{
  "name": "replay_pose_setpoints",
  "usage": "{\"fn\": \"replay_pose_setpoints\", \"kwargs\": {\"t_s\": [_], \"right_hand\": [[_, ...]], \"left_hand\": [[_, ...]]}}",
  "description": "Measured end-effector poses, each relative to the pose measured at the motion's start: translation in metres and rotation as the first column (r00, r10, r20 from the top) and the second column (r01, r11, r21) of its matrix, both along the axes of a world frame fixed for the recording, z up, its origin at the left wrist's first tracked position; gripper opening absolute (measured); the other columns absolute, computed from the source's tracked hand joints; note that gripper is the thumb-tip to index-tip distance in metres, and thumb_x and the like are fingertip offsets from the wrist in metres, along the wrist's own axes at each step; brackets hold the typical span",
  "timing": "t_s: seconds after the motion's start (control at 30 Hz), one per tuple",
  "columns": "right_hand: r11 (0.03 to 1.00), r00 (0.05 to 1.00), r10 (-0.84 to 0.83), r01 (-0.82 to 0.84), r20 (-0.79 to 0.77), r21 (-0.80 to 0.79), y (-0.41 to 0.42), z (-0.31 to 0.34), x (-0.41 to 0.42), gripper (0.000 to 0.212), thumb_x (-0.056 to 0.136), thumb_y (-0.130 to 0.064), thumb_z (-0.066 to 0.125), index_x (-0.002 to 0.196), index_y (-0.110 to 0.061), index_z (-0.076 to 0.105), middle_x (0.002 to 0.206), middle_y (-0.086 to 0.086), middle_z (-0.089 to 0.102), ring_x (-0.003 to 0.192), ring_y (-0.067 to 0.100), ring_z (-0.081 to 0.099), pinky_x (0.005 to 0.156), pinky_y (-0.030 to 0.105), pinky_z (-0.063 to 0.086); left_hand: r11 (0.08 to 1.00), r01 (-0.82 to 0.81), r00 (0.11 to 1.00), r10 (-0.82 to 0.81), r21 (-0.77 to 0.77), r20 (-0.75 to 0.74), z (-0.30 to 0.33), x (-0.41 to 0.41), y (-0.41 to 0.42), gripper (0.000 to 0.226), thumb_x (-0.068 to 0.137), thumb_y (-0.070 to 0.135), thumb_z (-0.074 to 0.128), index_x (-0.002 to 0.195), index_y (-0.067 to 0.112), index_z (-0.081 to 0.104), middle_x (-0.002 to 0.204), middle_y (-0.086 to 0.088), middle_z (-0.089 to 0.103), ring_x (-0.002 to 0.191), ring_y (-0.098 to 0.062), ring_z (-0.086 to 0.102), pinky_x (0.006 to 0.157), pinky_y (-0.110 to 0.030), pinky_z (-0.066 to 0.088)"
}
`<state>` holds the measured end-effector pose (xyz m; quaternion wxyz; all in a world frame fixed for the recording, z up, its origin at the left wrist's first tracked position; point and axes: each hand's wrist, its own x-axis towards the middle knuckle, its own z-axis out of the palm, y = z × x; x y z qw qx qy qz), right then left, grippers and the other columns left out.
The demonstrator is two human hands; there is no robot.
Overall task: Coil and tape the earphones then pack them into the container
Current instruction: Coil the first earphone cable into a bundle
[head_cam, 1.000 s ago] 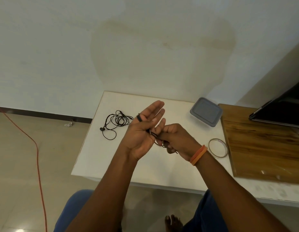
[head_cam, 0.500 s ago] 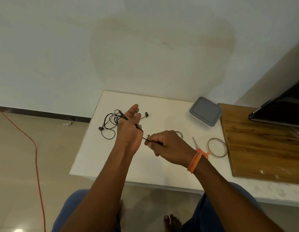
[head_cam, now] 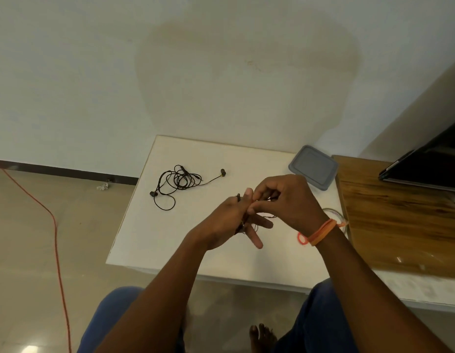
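Above the table point(head_cam: 150, 240), both hands pinch an earphone cord point(head_cam: 265, 216); left hand point(head_cam: 231, 222), right hand point(head_cam: 285, 200).

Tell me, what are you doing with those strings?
They are earphones. The left hand has a thin black earphone cable looped around its fingers, and the right hand pinches that cable to wind it. A second, tangled pair of earphones lies on the white table. The grey container sits closed at the back.

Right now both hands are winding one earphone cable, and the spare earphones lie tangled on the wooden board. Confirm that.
Not quite: the head view shows the spare earphones tangled on the white table, not the wooden board. Both hands, left and right, are working one cable.
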<state>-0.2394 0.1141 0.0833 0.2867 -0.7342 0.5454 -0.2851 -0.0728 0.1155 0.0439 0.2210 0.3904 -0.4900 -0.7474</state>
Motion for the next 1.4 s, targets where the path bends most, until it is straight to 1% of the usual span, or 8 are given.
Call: {"fn": "replay_pose_setpoints", "kwargs": {"t_s": [0.2,0.4,0.5,0.6,0.8,0.93,1.23,1.4], "right_hand": [[0.992,0.977,-0.042,0.016,0.208,0.126,0.000,-0.001,0.005,0.013,0.071,-0.012,0.085,0.078,-0.011,0.074,0.068,-0.002,0.071,0.062,0.010,0.067,0.062,0.021,0.055],[0.976,0.888,-0.110,0.013,0.447,0.215,-0.001,0.006,0.001,0.018,0.073,-0.012,0.083,0.083,-0.002,0.071,0.075,0.007,0.074,0.068,0.019,0.071,0.065,0.031,0.058],[0.974,0.839,-0.156,0.043,0.522,0.221,-0.002,0.006,0.000,0.022,0.070,-0.015,0.083,0.085,-0.005,0.071,0.075,0.013,0.073,0.071,0.024,0.071,0.069,0.033,0.057],[0.979,0.850,-0.100,-0.009,0.518,0.203,-0.001,0.009,0.004,0.021,0.072,-0.015,0.083,0.087,-0.005,0.073,0.073,0.018,0.071,0.063,0.028,0.067,0.065,0.034,0.056],[0.977,0.863,-0.061,-0.052,0.502,0.208,0.000,0.008,0.007,0.021,0.074,-0.018,0.080,0.091,-0.007,0.074,0.074,0.018,0.071,0.059,0.044,0.064,0.058,0.048,0.055],[0.980,0.884,-0.054,-0.043,0.464,0.194,-0.002,0.005,0.008,0.023,0.075,-0.015,0.080,0.097,-0.009,0.076,0.076,0.016,0.071,0.072,0.026,0.069,0.071,0.027,0.056],[0.962,0.844,-0.097,-0.056,0.527,0.267,-0.001,0.000,0.013,0.017,0.081,-0.012,0.074,0.093,0.000,0.074,0.084,0.011,0.075,0.077,0.023,0.072,0.071,0.027,0.057],[0.890,0.728,-0.251,-0.086,0.638,0.448,0.001,0.001,0.026,0.022,0.088,-0.010,0.066,0.101,0.008,0.067,0.085,0.016,0.068,0.074,0.023,0.068,0.069,0.032,0.058]], "left_hand": [[0.974,0.090,0.992,-0.068,0.209,-0.109,0.005,-0.005,0.003,0.096,0.087,0.075,0.007,0.121,0.004,0.062,0.108,-0.030,0.068,0.099,-0.049,0.067,0.102,-0.054,0.047],[0.968,0.047,0.944,0.037,0.246,-0.327,0.004,0.001,-0.001,0.046,0.104,0.038,0.031,0.125,0.008,0.059,0.115,-0.022,0.068,0.107,-0.037,0.067,0.101,-0.050,0.049],[0.961,-0.038,0.912,0.147,0.275,-0.384,0.002,0.002,-0.002,0.035,0.094,0.031,0.047,0.109,0.001,0.059,0.070,-0.004,0.066,0.068,-0.022,0.072,0.086,-0.045,0.058],[0.975,-0.048,0.958,0.107,0.218,-0.268,0.005,-0.001,0.001,0.048,0.087,0.053,0.045,0.097,0.007,0.053,0.048,0.004,0.037,0.035,-0.008,0.039,0.061,-0.031,0.057],[0.954,0.188,0.952,-0.118,0.235,-0.281,0.005,-0.002,0.002,0.081,0.071,0.081,0.018,0.088,0.011,0.056,0.047,0.005,0.029,0.031,-0.005,0.024,0.047,-0.023,0.046],[0.892,0.318,0.913,-0.196,0.323,-0.358,0.007,-0.001,0.001,0.093,0.063,0.091,0.009,0.076,0.011,0.054,0.046,0.005,0.025,0.034,-0.004,0.020,0.043,-0.018,0.030],[0.894,0.420,0.825,-0.305,0.155,-0.475,0.007,0.002,0.004,0.097,0.070,0.087,0.028,0.091,0.005,0.074,0.037,0.007,0.042,0.039,-0.010,0.051,0.081,-0.037,0.056],[0.929,0.345,0.718,-0.169,0.134,-0.675,0.010,0.001,0.006,0.047,0.101,0.028,0.048,0.132,-0.007,0.052,0.103,-0.016,0.074,0.099,-0.030,0.071,0.096,-0.050,0.052]]}}
